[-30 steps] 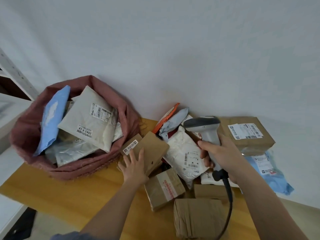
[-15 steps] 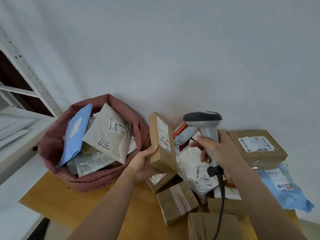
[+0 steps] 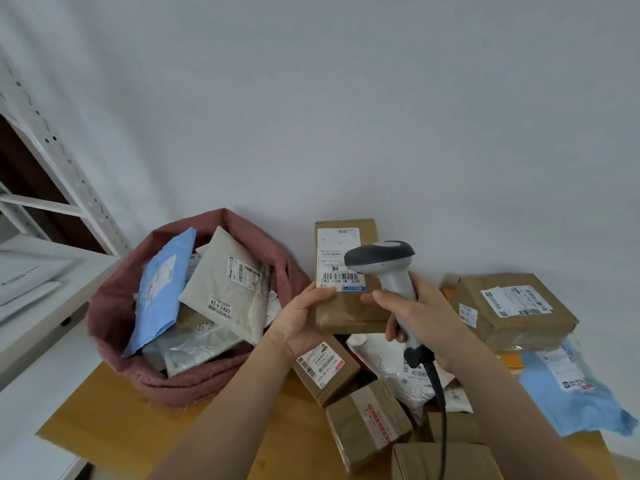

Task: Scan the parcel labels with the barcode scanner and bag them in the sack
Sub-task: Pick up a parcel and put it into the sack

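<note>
Setting: small parcel-sorting or mailroom corner, indoors. Evidence:
- Wooden bench set against a plain pale wall.
- Heap of taped cardboard boxes and plastic mailers on the bench, each with a printed shipping label and barcode.
- Reddish woven sack standing open on the bench, stuffed with labelled mailers.
- Corded handheld barcode scanner, grey and white.
- White perforated metal shelving at left, with flat white sheets on one shelf.
</note>
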Tool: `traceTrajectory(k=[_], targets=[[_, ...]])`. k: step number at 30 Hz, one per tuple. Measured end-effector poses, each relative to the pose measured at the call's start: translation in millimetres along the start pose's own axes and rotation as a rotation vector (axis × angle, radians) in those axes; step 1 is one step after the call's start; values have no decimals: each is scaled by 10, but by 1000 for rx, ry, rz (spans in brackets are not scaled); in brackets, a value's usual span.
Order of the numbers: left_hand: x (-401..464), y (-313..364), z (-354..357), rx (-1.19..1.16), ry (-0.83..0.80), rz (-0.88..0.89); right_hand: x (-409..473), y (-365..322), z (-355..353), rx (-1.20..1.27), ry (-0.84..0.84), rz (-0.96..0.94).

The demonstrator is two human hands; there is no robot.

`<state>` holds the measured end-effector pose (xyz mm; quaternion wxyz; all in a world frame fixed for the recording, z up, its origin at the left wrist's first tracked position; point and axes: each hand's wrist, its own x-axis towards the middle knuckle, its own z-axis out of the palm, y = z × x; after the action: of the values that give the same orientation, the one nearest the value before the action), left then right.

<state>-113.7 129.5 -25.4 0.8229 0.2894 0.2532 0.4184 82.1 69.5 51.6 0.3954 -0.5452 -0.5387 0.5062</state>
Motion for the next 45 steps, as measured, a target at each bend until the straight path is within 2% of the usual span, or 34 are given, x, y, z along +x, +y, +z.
traceTrajectory(k=[8,18,35,41,45], targets=[[-14,160,-245,-43,367,124,-68,-250,-26,-41,-33,-24],[-94,234,-426,-150,550,154,-229,-398,1,-139,-161,-32],[-38,149,-448,-147,671,212,-389,-472,-272,-34,-223,7],[-9,54,-384,-155,686,185,-124,-153,-354,56,-4,38],[8,-74,-334,-119,657,157,145,379,-402,38,74,195]])
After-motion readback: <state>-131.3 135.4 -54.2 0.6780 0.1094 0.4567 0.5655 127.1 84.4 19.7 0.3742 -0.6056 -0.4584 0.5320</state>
